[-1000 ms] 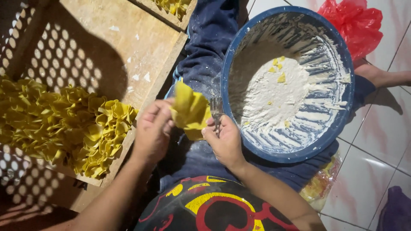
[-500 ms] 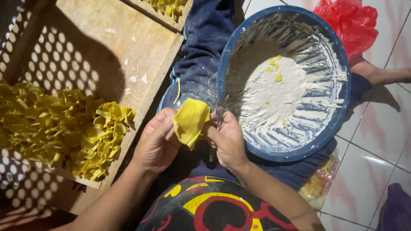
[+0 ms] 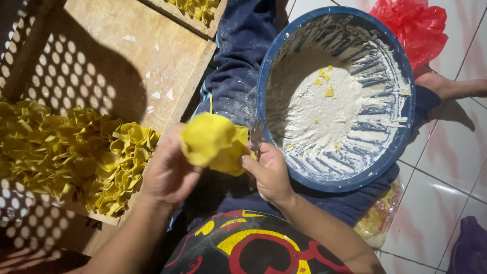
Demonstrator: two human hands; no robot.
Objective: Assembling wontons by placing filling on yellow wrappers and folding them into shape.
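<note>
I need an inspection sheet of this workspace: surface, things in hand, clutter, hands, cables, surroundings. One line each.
Surface: wooden tray, floury specks, partly in dotted shadow.
Things in hand: yellow dough sheet, folded, held between both hands above the lap.
Clutter: pile of folded yellow dough pieces on the tray; blue basin with flour and a few yellow scraps; red plastic bag behind it.
Hands: left hand and right hand both pinch the sheet.
Cables: nothing seen.
Surroundings: white tiled floor; a small bag with yellow contents beside the leg.
</note>
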